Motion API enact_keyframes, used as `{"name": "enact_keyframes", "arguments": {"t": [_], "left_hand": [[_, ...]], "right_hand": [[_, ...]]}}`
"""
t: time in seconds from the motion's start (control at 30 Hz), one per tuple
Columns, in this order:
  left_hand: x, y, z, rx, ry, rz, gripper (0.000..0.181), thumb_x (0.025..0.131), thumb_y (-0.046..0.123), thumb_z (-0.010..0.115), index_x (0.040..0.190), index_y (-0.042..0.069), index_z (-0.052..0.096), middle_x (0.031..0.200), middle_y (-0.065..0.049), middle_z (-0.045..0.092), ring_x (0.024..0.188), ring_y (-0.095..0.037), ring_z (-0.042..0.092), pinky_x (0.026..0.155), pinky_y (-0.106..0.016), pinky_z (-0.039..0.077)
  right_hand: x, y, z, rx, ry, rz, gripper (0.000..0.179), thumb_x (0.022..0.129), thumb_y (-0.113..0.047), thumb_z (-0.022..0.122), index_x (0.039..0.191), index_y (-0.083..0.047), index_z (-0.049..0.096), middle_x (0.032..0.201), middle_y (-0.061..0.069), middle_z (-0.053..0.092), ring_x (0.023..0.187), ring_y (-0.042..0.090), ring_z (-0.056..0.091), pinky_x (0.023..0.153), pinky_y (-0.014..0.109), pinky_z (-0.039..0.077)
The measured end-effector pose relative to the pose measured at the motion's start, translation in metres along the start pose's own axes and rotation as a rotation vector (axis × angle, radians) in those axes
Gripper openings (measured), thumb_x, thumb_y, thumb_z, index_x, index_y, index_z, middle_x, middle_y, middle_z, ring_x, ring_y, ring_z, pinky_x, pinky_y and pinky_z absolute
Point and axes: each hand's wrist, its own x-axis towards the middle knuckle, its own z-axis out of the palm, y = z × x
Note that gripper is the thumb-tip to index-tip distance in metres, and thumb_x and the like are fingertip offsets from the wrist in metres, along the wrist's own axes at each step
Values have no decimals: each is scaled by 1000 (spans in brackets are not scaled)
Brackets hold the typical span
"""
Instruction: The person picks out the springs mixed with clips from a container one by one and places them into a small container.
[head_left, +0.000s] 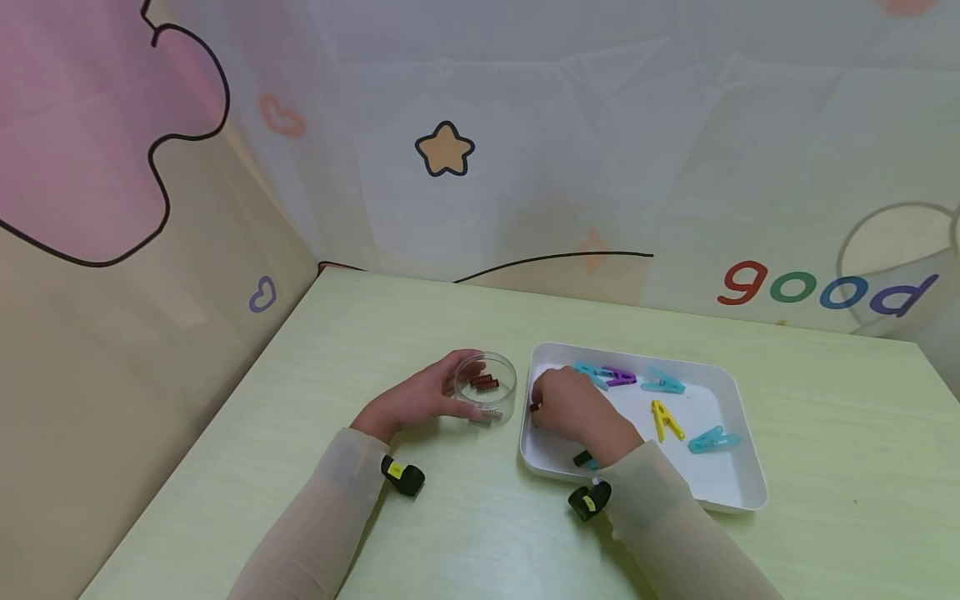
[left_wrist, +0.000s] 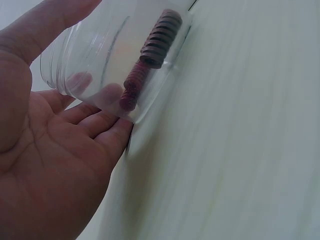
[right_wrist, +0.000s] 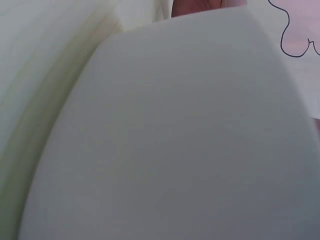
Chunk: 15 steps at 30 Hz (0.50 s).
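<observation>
My left hand [head_left: 423,396] grips a clear round jar [head_left: 508,400] on the table, thumb on the near side and fingers round the far side. Red coil springs [head_left: 483,382] lie inside it; the left wrist view also shows a larger dark spring [left_wrist: 161,39] in the jar. Over the left end of a white tray [head_left: 723,492], my right hand [head_left: 573,404] has curled fingers pinching a small dark reddish piece [head_left: 534,408], seemingly a spring, mostly hidden by the fingers. The tray wall [right_wrist: 170,130] blocks most of the right wrist view.
Inside the tray lie a yellow clothespin [head_left: 666,421], a purple one [head_left: 619,377] and several light blue ones [head_left: 712,440]. A small dark piece [head_left: 582,458] lies by the right wrist. A printed cloth [head_left: 525,167] hangs behind the table.
</observation>
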Motion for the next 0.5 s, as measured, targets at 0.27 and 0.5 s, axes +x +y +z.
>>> {"name": "enact_keyframes", "arguments": {"t": [0.27, 0.5], "left_hand": [[0, 1, 0, -9, 1, -5, 81, 75, 22, 75, 139, 21, 26, 146, -7, 34, 137, -17, 27, 114, -37, 22], [0, 1, 1, -3, 9, -12, 82, 74, 23, 75, 140, 21, 26, 146, -7, 34, 137, -18, 27, 114, -38, 21]], "right_hand": [[-1, 1, 2, -15, -8, -20, 16, 77, -6, 63, 90, -11, 71, 81, 0, 67, 65, 13, 52, 59, 24, 45], [1, 2, 6, -22, 3, -16, 14, 79, -7, 62, 89, -12, 71, 77, -1, 66, 63, 13, 52, 58, 24, 45]]}}
